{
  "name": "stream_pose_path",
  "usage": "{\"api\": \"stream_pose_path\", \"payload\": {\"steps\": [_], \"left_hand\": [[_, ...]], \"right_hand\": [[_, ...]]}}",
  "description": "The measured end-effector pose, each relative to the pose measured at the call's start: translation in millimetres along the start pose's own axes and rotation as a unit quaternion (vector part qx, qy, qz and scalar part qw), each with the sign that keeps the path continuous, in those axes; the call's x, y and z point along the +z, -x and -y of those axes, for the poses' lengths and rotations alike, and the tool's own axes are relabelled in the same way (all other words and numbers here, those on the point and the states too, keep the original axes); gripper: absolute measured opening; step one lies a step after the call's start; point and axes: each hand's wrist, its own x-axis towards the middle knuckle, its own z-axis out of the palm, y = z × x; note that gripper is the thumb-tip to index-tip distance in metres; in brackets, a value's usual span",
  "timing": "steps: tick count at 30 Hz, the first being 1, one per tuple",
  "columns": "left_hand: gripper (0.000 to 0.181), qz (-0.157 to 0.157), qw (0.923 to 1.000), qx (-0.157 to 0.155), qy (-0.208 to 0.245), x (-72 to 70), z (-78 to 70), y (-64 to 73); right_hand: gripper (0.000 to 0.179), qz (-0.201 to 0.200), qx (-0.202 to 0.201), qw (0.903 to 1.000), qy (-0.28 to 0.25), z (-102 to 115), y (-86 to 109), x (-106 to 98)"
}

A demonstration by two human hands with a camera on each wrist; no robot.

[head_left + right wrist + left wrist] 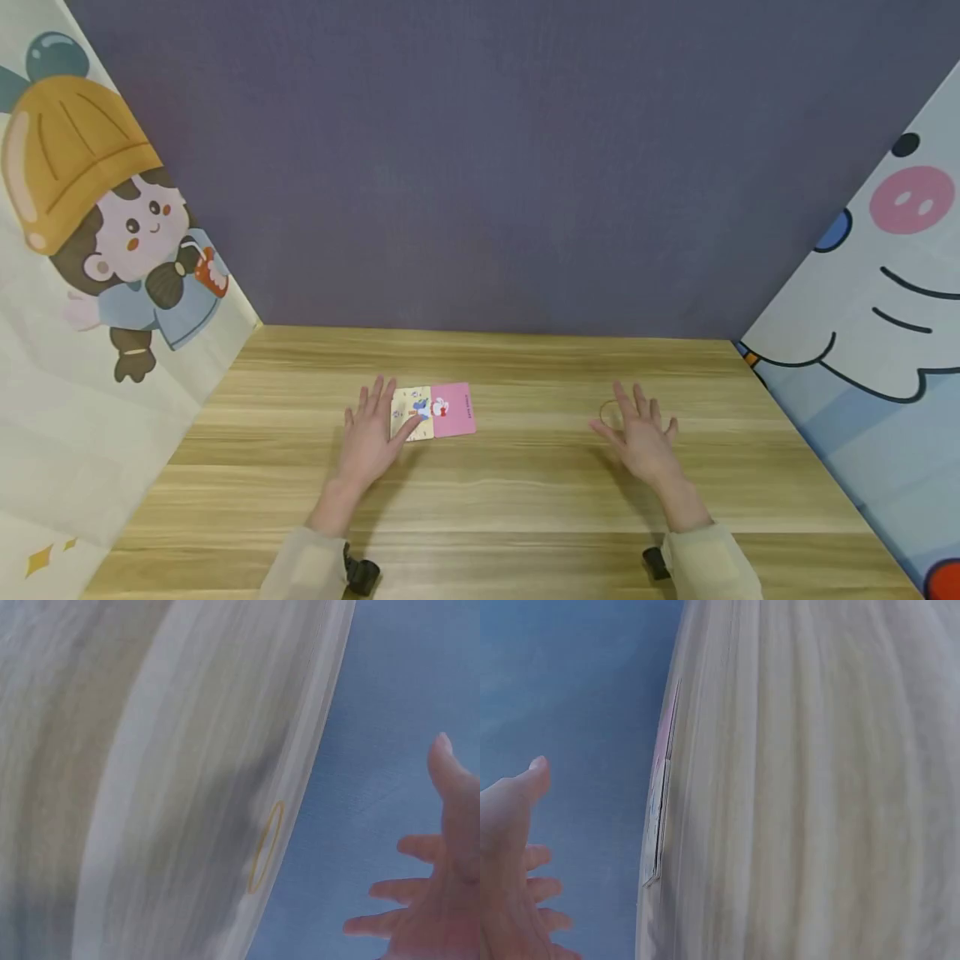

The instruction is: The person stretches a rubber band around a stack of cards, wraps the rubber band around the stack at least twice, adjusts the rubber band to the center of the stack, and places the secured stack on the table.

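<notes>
On the wooden table lie two small flat printed pieces edge to edge, like little booklets or card stacks: a cream one (414, 425) with cartoon figures and a pink one (457, 417). My left hand (367, 447) is above the table at the cream piece's left side, fingers spread, thumb overlapping it in the head view. The left wrist view shows this hand (510, 877) holding nothing, beside the layered edges of the cream piece (655, 825). My right hand (643, 443), fingers spread and empty, hovers close by a thin yellow rubber band (266, 847) on the table.
A dark blue-grey panel (495, 183) stands along the back edge of the wooden table (525, 517). Cartoon-printed sheets flank it, with a figure in an orange hat (82, 158) at left and a pink-snouted animal (911, 200) at right. Both wrists wear black cameras.
</notes>
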Motion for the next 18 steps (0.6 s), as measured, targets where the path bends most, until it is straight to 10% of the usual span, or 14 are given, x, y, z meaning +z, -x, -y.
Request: {"api": "stream_pose_path", "payload": {"steps": [18], "left_hand": [[0.068,-0.062,0.9839,-0.040,0.163,7.4,-4.2,-5.1]], "right_hand": [[0.063,-0.067,0.013,0.9886,-0.135,-19.6,-10.9,4.2]]}}
